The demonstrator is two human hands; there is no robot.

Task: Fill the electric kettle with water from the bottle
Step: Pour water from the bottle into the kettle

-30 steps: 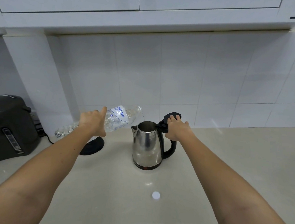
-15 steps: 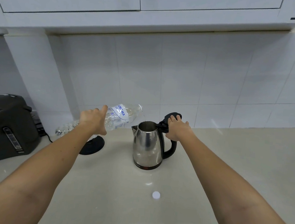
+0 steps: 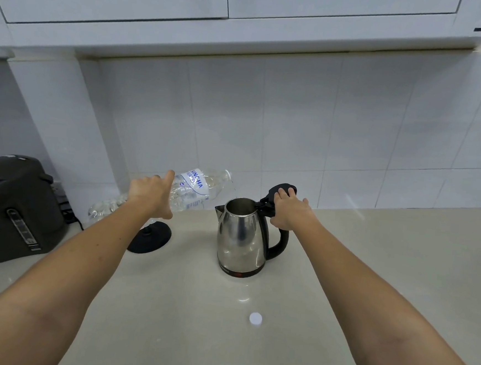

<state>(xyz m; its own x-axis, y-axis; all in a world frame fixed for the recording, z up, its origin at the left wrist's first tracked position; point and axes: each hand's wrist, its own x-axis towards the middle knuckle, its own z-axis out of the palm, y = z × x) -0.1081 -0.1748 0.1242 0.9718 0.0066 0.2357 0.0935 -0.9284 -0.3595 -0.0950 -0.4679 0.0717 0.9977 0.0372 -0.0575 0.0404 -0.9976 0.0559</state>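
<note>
Bottle [image 3: 192, 188] unmoved (thin stream continuing)

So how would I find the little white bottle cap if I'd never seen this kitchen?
Start at the shiny steel kettle standing in the middle of the pale counter. Come straight toward the person from its base. The bottle cap lies there alone, a small flat white disc, the only loose thing between the two arms.

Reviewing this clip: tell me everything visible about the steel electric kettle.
The shiny stainless-steel electric kettle stands upright on the pale countertop, off its round black base, which lies to its left. It has a black handle, a black bottom band and a small spout facing left. Its black lid is held open by the right hand. A thin stream from the tilted clear plastic bottle enters its mouth.
</note>
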